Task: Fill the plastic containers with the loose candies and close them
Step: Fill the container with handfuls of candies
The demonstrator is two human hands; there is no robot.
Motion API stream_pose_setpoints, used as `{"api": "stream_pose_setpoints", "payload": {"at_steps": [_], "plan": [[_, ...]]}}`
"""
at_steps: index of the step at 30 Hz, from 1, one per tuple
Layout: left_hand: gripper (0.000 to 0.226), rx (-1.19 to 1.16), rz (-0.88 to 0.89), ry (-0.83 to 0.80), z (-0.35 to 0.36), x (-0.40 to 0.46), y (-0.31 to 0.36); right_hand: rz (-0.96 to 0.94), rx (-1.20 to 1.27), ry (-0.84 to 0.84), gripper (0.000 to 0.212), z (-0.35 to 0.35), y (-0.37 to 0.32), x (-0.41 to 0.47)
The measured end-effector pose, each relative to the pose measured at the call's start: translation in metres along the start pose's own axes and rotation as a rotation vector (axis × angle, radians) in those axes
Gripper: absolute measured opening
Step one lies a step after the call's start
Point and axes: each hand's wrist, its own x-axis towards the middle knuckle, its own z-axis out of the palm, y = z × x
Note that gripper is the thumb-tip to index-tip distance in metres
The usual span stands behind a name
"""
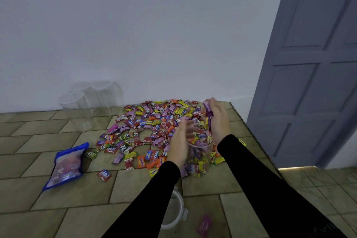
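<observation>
Cupping a clutch of purple-wrapped sweets, the right hand [217,121] hovers just above and behind the mouth of the clear round plastic container [199,150], fingers curled round the wrappers and tipped toward the opening. The left hand [179,145] lies against the container's left wall with its fingers fairly straight, steadying it; the container stands upright on the tile-patterned worktop [58,199], its long axis vertical, and looks mostly full of mixed wrappers. So the drop is short: the opening sits directly below and a little nearer than the loaded right hand, between the two wrists.

Behind and to the left of the hands spreads the heap of loose wrapped candies [150,121], many colours, reaching the far edge of the worktop. My guess is that the left hand is nearer to most of that heap, while the right reaches its far corner.

Close to the person, partly hidden under the left sleeve, lies a clear round lid with clip tabs [177,210], probably for this container. Three empty clear containers [88,100] wait by the white wall, well apart. A blue-edged plastic bag [67,166] lies flat at the left.
</observation>
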Motion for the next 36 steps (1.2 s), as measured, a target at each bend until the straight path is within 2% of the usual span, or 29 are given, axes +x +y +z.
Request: {"api": "stream_pose_setpoints", "payload": {"at_steps": [2, 3, 9, 15, 20, 23, 25, 31, 36], "plan": [[0.084, -0.056, -0.054, -0.011, 0.000, 0.005, -0.011, -0.003, -0.035, -0.022, 0.036, -0.001, 0.001, -0.001], [0.086, -0.076, -0.055, -0.015, 0.000, 0.006, -0.014, -0.011, -0.037, -0.035, 0.032, 0.000, 0.000, -0.002], [0.069, -0.131, -0.033, -0.011, 0.001, 0.009, -0.024, 0.011, 0.035, -0.066, 0.020, 0.002, 0.000, -0.004], [0.083, -0.198, -0.063, 0.015, 0.004, 0.012, -0.026, -0.024, 0.089, -0.104, 0.024, 0.001, -0.008, -0.009], [0.070, -0.209, -0.052, 0.023, 0.005, 0.013, -0.026, -0.099, 0.006, -0.200, 0.010, -0.002, -0.007, -0.008], [0.077, -0.235, -0.055, 0.039, 0.004, 0.015, -0.031, -0.113, -0.044, -0.203, 0.004, -0.002, -0.007, -0.009], [0.081, -0.248, -0.051, 0.050, 0.004, 0.017, -0.034, -0.110, -0.062, -0.201, 0.006, -0.003, -0.006, -0.010], [0.076, -0.275, -0.031, 0.042, 0.004, 0.020, -0.039, -0.121, 0.007, -0.190, 0.018, -0.002, -0.009, -0.009], [0.082, -0.261, -0.001, 0.010, 0.003, 0.017, -0.035, -0.262, -0.061, -0.206, 0.018, -0.006, -0.018, -0.013]]}}
